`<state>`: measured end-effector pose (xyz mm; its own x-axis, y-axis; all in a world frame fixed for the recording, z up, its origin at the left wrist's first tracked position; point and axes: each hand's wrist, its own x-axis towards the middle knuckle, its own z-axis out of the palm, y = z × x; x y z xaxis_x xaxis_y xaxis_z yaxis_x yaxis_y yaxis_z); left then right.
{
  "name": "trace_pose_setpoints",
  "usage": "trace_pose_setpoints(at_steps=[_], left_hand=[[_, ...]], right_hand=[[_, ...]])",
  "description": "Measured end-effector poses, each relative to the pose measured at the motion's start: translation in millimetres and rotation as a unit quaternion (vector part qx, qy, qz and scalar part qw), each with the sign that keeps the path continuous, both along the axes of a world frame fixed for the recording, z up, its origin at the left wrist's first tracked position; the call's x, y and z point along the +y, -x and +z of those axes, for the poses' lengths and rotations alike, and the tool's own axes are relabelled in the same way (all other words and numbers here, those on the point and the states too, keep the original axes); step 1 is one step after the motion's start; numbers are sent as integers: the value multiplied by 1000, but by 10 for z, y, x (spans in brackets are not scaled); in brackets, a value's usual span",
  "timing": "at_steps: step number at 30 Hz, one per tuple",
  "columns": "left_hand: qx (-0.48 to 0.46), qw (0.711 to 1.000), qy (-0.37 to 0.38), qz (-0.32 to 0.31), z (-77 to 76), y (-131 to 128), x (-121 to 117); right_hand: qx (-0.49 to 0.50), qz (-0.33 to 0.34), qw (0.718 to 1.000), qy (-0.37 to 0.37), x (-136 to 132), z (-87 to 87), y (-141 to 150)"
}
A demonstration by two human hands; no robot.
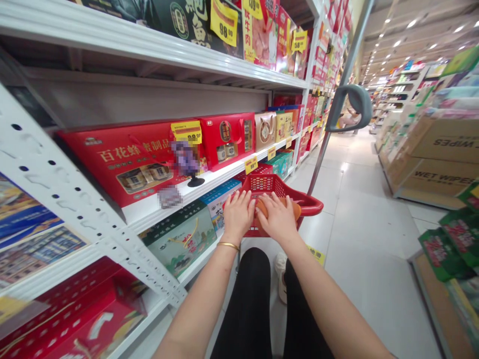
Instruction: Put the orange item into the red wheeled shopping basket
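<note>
A red plastic shopping basket [279,187] with latticed walls stands on the floor in front of my legs. My left hand [238,212] is over its near left side, fingers stretched forward and nothing visible in them. Close beside it, my right hand [276,215] lies over a smooth orange-brown item [298,210], thumb on its left and fingers curved across the top. Most of that item is hidden under the hand, so its kind does not show. A long metal pole with a grey handle [352,107] rises from the basket's right side.
White shelves [224,62] with boxed goods run along the left, including a red honey gift box [123,154] and green boxes [183,237]. Pale tiled floor [348,199] stretches ahead. Cartons of wet wipes [441,159] and green packets [460,234] stand at right.
</note>
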<state>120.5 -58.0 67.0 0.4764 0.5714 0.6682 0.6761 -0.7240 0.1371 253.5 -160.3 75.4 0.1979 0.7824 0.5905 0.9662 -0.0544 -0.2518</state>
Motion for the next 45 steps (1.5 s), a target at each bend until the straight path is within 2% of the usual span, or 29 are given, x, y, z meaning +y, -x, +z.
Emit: trace_pose_setpoints(at_steps=[4, 7, 9, 13, 15, 18, 21, 23, 26, 30, 33, 35, 40, 42, 45], left_hand=[[0, 1000, 3, -7, -3, -5, -9], [-7, 1000, 4, -4, -12, -11, -1], [-12, 1000, 4, 4, -15, -12, 6], [-5, 1000, 3, -1, -6, -1, 12], [2, 1000, 2, -2, 2, 5, 9], [7, 1000, 0, -1, 5, 2, 0], [-1, 1000, 3, -2, -6, -11, -5], [-9, 1000, 3, 3, -15, -20, -4], [-13, 1000, 1, 12, -21, -24, 5], [0, 1000, -3, 7, -13, -13, 12], [1, 1000, -1, 4, -5, -7, 6], [-2, 1000, 0, 3, -5, -8, -1], [-12, 1000, 6, -1, -19, -22, -4], [-15, 1000, 8, 7, -22, -26, 3], [-14, 1000, 10, 15, -16, -22, 9]], right_hand=[[44, -99, 994, -13, -116, -18, -382], [55, -136, 989, -7, -140, -10, -471], [49, -110, 993, -5, -103, 2, -345], [12, -9, 1000, 3, -6, 16, 18], [0, 15, 1000, 8, 2, 15, 60], [18, -9, 1000, 5, -55, -5, -123], [51, -85, 995, -8, -132, -34, -398], [58, -116, 992, -12, -153, -43, -482], [51, -104, 993, -17, -126, -39, -363], [15, -29, 999, -8, -55, -28, -14], [-9, 20, 1000, -1, -55, -26, 39], [1, 6, 1000, -2, -101, -32, -88], [44, -124, 991, -26, -228, -60, -496], [46, -134, 989, -28, -206, -69, -467], [29, -92, 995, -29, -106, -73, -195]])
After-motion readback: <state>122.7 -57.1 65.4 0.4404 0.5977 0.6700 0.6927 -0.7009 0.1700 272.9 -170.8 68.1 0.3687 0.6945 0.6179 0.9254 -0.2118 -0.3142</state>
